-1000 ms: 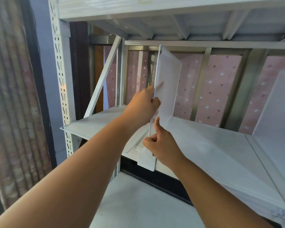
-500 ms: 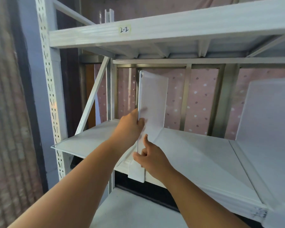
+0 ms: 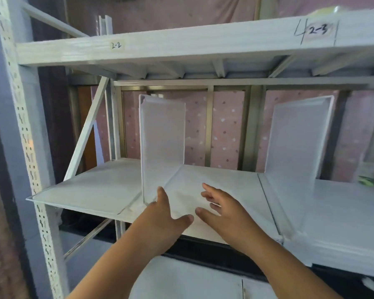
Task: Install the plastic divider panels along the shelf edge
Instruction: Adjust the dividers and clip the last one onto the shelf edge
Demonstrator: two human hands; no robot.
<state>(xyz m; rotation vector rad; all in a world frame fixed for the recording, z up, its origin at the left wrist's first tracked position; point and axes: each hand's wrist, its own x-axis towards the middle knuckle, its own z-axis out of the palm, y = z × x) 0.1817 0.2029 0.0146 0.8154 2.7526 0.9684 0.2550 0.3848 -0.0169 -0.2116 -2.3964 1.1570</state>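
A translucent white plastic divider panel [image 3: 162, 143] stands upright on the white shelf [image 3: 91, 190], its front foot at the shelf's front edge. My left hand [image 3: 166, 219] hovers just in front of the panel's lower front corner, fingers spread and holding nothing. My right hand [image 3: 222, 210] is to its right over the shelf board, fingers spread and relaxed, also holding nothing. A second divider panel [image 3: 298, 143] stands upright farther right on the same shelf.
An upper shelf beam [image 3: 181, 44] carries labels "2-2" and "2-3". A perforated white upright post [image 3: 24, 134] and a diagonal brace [image 3: 86, 128] stand at left. Pink dotted fabric hangs behind. A lower white board [image 3: 181, 281] lies below my arms.
Both hands have let go of the left divider panel, which now stands by itself on the shelf. The hands have drawn back toward me and the view has lifted.
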